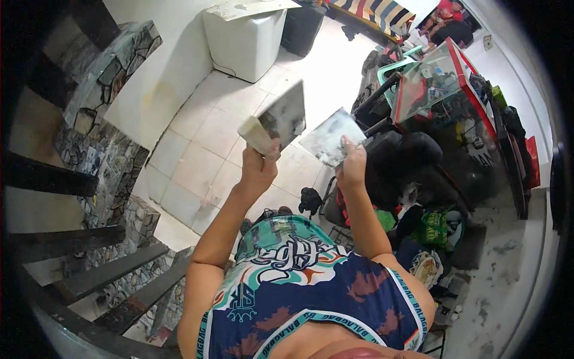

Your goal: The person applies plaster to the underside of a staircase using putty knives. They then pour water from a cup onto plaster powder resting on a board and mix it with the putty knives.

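My left hand (260, 164) is closed round the pale block-shaped handle (256, 135) of a flat-bladed plastering trowel. Its broad grey blade (287, 113) is tilted up and streaked with dark and whitish smears. To its right, my right hand (353, 163) grips the near right edge of a thin rectangular plate (330, 136), thumb on top. White and grey patches cover that plate. Both tools are held up in front of me over the floor, close to each other but apart.
Pale tiles (215, 128) cover the floor below. A white box-shaped appliance (245, 45) stands ahead. On the right are a red-edged glass case (436, 78), a black padded seat (400, 158) and piled bags. Dark stair rails (66, 239) run along the left. Another person (448, 18) sits far right.
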Demonstrator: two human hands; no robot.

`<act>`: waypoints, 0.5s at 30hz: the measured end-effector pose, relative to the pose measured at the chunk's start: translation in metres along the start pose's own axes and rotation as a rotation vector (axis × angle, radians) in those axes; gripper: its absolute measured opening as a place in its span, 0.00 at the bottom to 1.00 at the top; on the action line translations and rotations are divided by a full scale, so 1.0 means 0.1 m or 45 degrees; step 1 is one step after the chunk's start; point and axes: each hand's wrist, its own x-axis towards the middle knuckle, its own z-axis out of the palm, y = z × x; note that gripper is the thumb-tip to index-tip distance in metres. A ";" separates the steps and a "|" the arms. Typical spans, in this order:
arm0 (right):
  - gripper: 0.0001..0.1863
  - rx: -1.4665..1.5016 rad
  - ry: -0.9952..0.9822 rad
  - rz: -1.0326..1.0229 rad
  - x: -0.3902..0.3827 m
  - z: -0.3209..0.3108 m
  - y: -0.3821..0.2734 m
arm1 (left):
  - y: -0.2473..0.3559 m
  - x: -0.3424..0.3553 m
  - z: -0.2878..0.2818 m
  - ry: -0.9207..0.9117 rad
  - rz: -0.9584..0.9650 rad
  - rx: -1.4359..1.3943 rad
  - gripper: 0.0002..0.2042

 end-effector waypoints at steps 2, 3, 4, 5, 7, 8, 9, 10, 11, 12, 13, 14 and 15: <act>0.11 0.070 -0.013 0.166 0.02 -0.06 0.15 | 0.05 0.01 -0.05 -0.261 0.104 0.319 0.11; 0.12 0.143 -0.077 0.155 0.00 -0.05 0.21 | 0.19 0.05 0.03 -0.256 0.283 0.326 0.12; 0.12 0.146 -0.074 0.158 -0.01 -0.03 0.23 | 0.25 0.08 0.08 -0.251 0.462 0.330 0.15; 0.12 0.180 -0.102 0.185 -0.06 0.03 0.21 | 0.18 0.07 0.09 -0.302 0.528 0.225 0.19; 0.11 0.216 -0.128 0.230 -0.08 0.04 0.22 | 0.09 0.03 0.04 -0.316 0.512 0.278 0.21; 0.11 0.219 -0.123 0.231 -0.08 0.02 0.23 | 0.07 0.02 0.02 -0.335 0.502 0.323 0.22; 0.11 0.213 -0.114 0.262 -0.08 0.00 0.24 | 0.06 0.02 -0.01 -0.340 0.499 0.323 0.22; 0.11 0.207 -0.105 0.293 -0.08 -0.01 0.24 | 0.05 0.01 -0.04 -0.385 0.481 0.355 0.23; 0.11 0.211 -0.101 0.296 -0.09 -0.02 0.24 | 0.05 0.00 -0.08 -0.429 0.462 0.388 0.25; 0.11 0.234 -0.135 0.324 -0.08 -0.02 0.24 | 0.05 -0.01 -0.11 -0.435 0.458 0.390 0.25; 0.11 0.257 -0.170 0.352 -0.08 -0.01 0.23 | 0.04 -0.03 -0.15 -0.443 0.472 0.471 0.25; 0.11 0.262 -0.170 0.356 -0.09 0.03 0.19 | 0.02 -0.04 -0.19 -0.449 0.488 0.556 0.26; 0.11 0.241 -0.166 0.374 -0.11 0.10 0.13 | 0.01 -0.05 -0.23 -0.451 0.486 0.561 0.26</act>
